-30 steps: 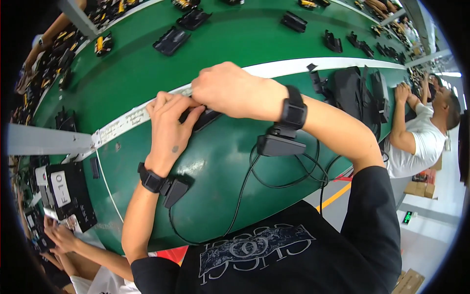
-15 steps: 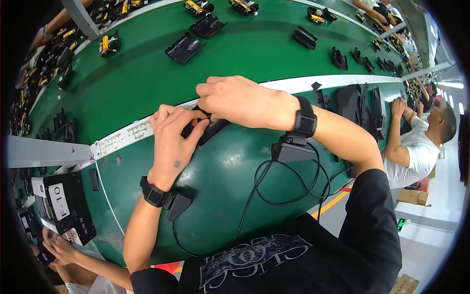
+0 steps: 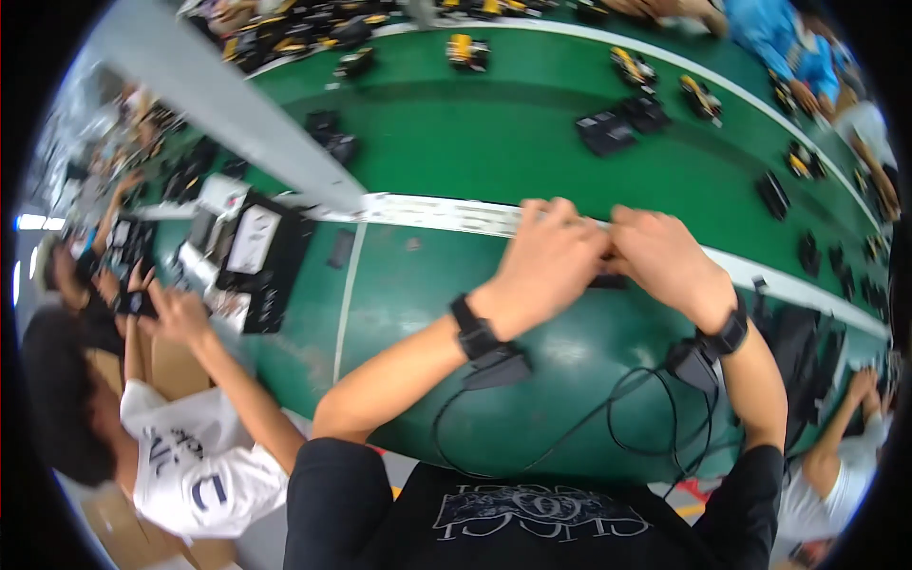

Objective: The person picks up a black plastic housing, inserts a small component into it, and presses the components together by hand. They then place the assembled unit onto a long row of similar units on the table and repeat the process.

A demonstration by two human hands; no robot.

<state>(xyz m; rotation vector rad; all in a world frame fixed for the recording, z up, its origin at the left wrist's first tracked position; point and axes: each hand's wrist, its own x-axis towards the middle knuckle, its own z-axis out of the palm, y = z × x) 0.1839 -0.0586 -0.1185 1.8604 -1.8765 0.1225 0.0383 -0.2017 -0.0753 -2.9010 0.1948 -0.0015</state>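
Observation:
My left hand [image 3: 549, 258] and my right hand [image 3: 667, 262] meet fingertip to fingertip at the near edge of the green belt [image 3: 494, 142]. Both close on a small flat black part [image 3: 608, 281], which they hide almost entirely; only a dark sliver shows under the fingers. The hands are blurred by motion. Each wrist wears a black band with a small black box and a cable: the left wrist band [image 3: 472, 328] and the right wrist band [image 3: 727, 334]. The cables loop down over the green table edge toward my black shirt.
A white strip [image 3: 446, 215] runs along the belt's near side. Several black parts [image 3: 608, 131] and yellow-black parts [image 3: 462, 49] lie on the belt. A grey beam [image 3: 237, 123] crosses at the left. A person in a white shirt [image 3: 190, 465] works at black trays [image 3: 256, 256]; other people sit at the right.
The view has swung left, so my hands now sit right of centre. My left hand has closed in against the right one over the black part.

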